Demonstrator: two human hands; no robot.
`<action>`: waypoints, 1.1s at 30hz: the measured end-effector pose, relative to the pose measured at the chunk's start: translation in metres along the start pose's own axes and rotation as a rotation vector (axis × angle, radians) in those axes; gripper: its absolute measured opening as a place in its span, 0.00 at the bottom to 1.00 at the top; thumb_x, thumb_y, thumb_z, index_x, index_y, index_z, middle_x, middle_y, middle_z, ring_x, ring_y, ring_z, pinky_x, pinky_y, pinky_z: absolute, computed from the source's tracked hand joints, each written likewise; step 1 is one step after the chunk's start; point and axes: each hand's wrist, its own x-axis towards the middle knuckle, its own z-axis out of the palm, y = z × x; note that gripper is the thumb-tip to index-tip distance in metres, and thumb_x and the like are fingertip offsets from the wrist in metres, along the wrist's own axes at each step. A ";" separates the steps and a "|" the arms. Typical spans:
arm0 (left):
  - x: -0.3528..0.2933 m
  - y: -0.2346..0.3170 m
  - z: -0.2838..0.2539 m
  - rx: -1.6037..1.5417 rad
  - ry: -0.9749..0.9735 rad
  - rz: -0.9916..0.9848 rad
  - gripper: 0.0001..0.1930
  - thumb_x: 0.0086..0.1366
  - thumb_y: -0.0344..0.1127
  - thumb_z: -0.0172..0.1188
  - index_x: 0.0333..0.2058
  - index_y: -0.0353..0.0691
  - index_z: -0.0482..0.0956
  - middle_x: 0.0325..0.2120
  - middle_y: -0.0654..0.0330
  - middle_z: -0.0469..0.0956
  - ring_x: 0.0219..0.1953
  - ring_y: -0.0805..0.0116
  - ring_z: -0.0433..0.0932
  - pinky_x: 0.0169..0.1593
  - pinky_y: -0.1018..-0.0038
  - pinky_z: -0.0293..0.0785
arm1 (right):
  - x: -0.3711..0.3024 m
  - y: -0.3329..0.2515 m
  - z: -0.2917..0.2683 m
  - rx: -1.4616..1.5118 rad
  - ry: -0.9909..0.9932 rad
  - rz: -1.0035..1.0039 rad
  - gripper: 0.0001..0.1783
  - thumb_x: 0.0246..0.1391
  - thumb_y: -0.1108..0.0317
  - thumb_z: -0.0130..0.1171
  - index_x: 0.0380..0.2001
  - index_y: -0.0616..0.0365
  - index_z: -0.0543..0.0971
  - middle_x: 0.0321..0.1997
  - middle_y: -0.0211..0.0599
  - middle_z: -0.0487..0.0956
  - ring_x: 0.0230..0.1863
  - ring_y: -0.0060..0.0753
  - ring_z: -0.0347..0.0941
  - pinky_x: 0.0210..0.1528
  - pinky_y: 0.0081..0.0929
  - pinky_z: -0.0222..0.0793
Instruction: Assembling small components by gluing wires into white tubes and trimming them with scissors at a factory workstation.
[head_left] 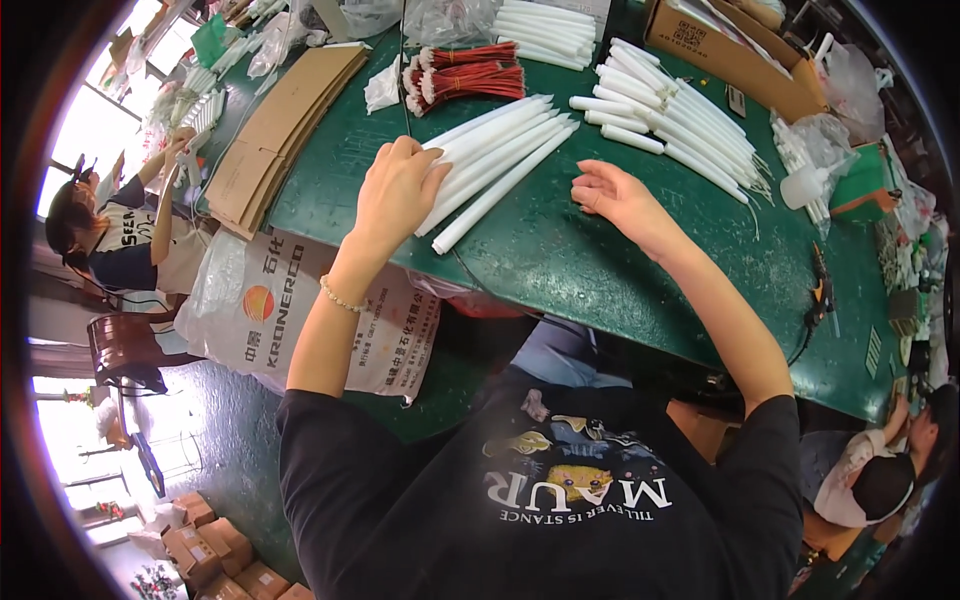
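Note:
My left hand (393, 195) is at the left side of a small pile of white taper candles (505, 160) with pointed tips, lying on a green tabletop. Its fingers curl around the near part of the leftmost ones, and the palm hides where they touch. One candle (505, 188) lies slightly apart on the right edge of this pile. Just right of the pile, my right hand (620, 205) hovers over the table with loosely bent fingers and nothing visible in them.
Beyond the pile lie bundled red wires (465, 78) with white ends. More white candle sticks (690, 120) lie at the back right, near a cardboard box (740, 50). Flat cardboard (285, 140) is stacked left. A black-and-orange tool (822, 285) lies far right. Co-workers sit on both sides.

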 end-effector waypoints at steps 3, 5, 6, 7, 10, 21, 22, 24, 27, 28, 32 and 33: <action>0.027 0.001 0.012 -0.042 -0.025 0.023 0.15 0.58 0.42 0.55 0.39 0.38 0.77 0.37 0.54 0.74 0.41 0.55 0.71 0.46 0.66 0.67 | 0.006 -0.008 0.004 0.262 0.001 0.119 0.28 0.54 0.64 0.55 0.53 0.70 0.61 0.51 0.45 0.69 0.49 0.31 0.69 0.52 0.24 0.67; 0.052 0.005 0.023 -0.081 -0.095 -0.020 0.21 0.58 0.50 0.54 0.41 0.38 0.76 0.39 0.52 0.74 0.45 0.54 0.71 0.48 0.66 0.66 | 0.015 -0.012 0.008 0.342 0.003 0.144 0.27 0.54 0.64 0.54 0.52 0.71 0.62 0.50 0.45 0.70 0.49 0.31 0.70 0.51 0.26 0.68; 0.067 -0.001 0.038 -0.085 -0.137 -0.007 0.26 0.56 0.55 0.54 0.42 0.37 0.75 0.40 0.50 0.74 0.45 0.53 0.72 0.49 0.65 0.67 | 0.022 -0.012 0.010 0.421 0.005 0.179 0.26 0.54 0.64 0.54 0.50 0.71 0.64 0.49 0.45 0.70 0.49 0.32 0.70 0.51 0.27 0.69; 0.080 -0.003 0.046 -0.088 -0.177 0.004 0.31 0.55 0.60 0.53 0.44 0.36 0.74 0.40 0.47 0.73 0.44 0.51 0.72 0.49 0.64 0.67 | 0.028 -0.012 0.012 0.419 0.007 0.169 0.26 0.54 0.64 0.54 0.50 0.71 0.64 0.49 0.45 0.70 0.49 0.32 0.70 0.51 0.27 0.69; 0.108 -0.004 0.063 -0.145 -0.454 -0.090 0.37 0.52 0.67 0.51 0.44 0.35 0.73 0.42 0.46 0.73 0.46 0.51 0.72 0.50 0.64 0.67 | 0.047 -0.004 0.017 0.631 0.032 0.198 0.15 0.55 0.67 0.53 0.42 0.67 0.70 0.44 0.45 0.74 0.46 0.34 0.72 0.50 0.31 0.70; 0.118 0.013 0.065 -0.397 -0.599 -0.156 0.35 0.53 0.64 0.53 0.33 0.29 0.76 0.29 0.49 0.77 0.31 0.65 0.74 0.38 0.70 0.68 | 0.082 -0.014 0.063 0.842 0.144 0.130 0.15 0.56 0.70 0.45 0.44 0.69 0.67 0.44 0.39 0.72 0.47 0.32 0.69 0.51 0.32 0.64; 0.116 0.018 0.060 -0.491 -0.600 -0.177 0.32 0.53 0.61 0.55 0.33 0.29 0.76 0.28 0.52 0.76 0.31 0.69 0.73 0.37 0.72 0.68 | 0.082 -0.016 0.067 0.811 0.122 0.080 0.18 0.58 0.68 0.42 0.49 0.66 0.64 0.47 0.38 0.71 0.48 0.33 0.69 0.51 0.33 0.64; 0.114 0.024 0.048 -0.609 -0.544 -0.216 0.26 0.54 0.54 0.58 0.36 0.31 0.75 0.29 0.58 0.76 0.31 0.74 0.71 0.36 0.75 0.68 | 0.073 -0.025 0.076 0.818 0.160 -0.025 0.18 0.58 0.66 0.43 0.50 0.64 0.63 0.47 0.39 0.71 0.48 0.32 0.68 0.50 0.32 0.64; 0.118 0.031 0.030 -0.646 -0.301 -0.155 0.26 0.56 0.53 0.57 0.38 0.31 0.74 0.29 0.58 0.76 0.31 0.74 0.71 0.36 0.75 0.69 | 0.072 -0.040 0.080 0.734 0.265 -0.241 0.20 0.60 0.64 0.42 0.53 0.60 0.60 0.47 0.40 0.69 0.47 0.31 0.67 0.49 0.26 0.63; 0.116 0.050 0.006 -0.717 -0.228 -0.099 0.25 0.57 0.51 0.56 0.40 0.32 0.73 0.29 0.58 0.76 0.31 0.74 0.71 0.36 0.75 0.69 | 0.067 -0.055 0.075 0.651 0.334 -0.381 0.21 0.60 0.64 0.42 0.54 0.62 0.59 0.47 0.41 0.69 0.47 0.32 0.67 0.49 0.26 0.62; 0.104 0.082 -0.046 -0.763 0.064 -0.139 0.23 0.57 0.50 0.57 0.39 0.33 0.73 0.30 0.59 0.76 0.32 0.75 0.71 0.37 0.76 0.69 | 0.036 -0.108 0.064 0.297 0.361 -0.753 0.24 0.62 0.65 0.39 0.57 0.64 0.54 0.50 0.47 0.67 0.50 0.38 0.65 0.52 0.28 0.60; 0.101 0.089 -0.053 -0.830 0.110 -0.131 0.25 0.56 0.51 0.58 0.40 0.31 0.72 0.31 0.55 0.76 0.32 0.71 0.73 0.37 0.74 0.70 | 0.030 -0.113 0.062 0.296 0.360 -0.758 0.24 0.62 0.65 0.39 0.57 0.64 0.54 0.50 0.47 0.67 0.50 0.38 0.65 0.52 0.28 0.60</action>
